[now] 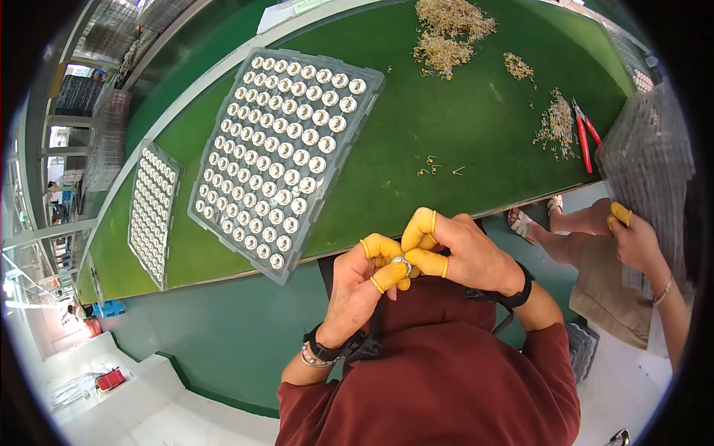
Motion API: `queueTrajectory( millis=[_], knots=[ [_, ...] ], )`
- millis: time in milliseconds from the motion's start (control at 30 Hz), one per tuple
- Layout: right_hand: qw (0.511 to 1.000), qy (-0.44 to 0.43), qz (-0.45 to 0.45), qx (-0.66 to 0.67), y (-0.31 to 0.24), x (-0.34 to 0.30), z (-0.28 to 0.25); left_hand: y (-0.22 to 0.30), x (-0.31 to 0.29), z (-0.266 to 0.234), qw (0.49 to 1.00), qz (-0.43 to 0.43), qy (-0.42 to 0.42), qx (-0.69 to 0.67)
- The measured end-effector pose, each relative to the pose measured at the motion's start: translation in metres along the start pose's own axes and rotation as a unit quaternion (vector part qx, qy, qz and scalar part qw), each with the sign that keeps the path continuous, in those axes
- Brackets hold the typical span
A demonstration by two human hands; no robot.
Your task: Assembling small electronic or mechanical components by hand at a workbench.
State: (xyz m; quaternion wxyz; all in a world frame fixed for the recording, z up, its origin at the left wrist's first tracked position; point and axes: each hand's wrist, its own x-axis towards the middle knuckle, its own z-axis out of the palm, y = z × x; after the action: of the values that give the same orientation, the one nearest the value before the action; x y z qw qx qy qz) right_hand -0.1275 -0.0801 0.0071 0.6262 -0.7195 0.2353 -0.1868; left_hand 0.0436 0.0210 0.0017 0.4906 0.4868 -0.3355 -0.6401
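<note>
- Head view: left hand (355,288) is pinching a round silver part (402,262), lying toward its two o'clock.
- Right hand (468,255) is touching it from three o'clock, grip unclear.
- Both hands are sitting equally near.

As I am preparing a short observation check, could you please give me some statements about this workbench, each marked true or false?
1. The left hand and right hand meet at a small round metallic part. True.
2. All fingers are bare. False: several fingers wear yellow covers.
3. The pliers are held. False: the red-handled pliers lie on the green table.
4. Two trays of round parts lie apart on the table. True.
5. The wire pieces form one heap. False: the wire pieces lie in several heaps.
</note>
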Motion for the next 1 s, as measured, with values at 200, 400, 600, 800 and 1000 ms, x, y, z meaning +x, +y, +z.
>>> queueTrajectory(
  millis=[200,400,600,800,1000],
  knots=[
    [0.999,-0.005,0.045,0.014,0.0,0.0,0.002,-0.003,0.004,-0.001,0.999,-0.01,-0.014,-0.029],
    [0.992,0.054,0.023,0.114,0.013,-0.014,0.011,-0.002,0.007,0.001,0.993,-0.032,-0.014,-0.113],
    [0.993,0.118,-0.002,0.03,0.003,-0.023,0.015,-0.005,0.007,0.001,0.992,-0.012,-0.014,-0.125],
    [0.976,0.188,-0.039,-0.104,-0.003,-0.023,0.027,-0.009,0.002,0.01,0.995,0.051,0.043,-0.074],
    [0.969,0.219,0.016,-0.117,-0.001,-0.018,0.038,-0.011,-0.002,0.009,0.995,0.065,0.073,-0.032]
  ],
)
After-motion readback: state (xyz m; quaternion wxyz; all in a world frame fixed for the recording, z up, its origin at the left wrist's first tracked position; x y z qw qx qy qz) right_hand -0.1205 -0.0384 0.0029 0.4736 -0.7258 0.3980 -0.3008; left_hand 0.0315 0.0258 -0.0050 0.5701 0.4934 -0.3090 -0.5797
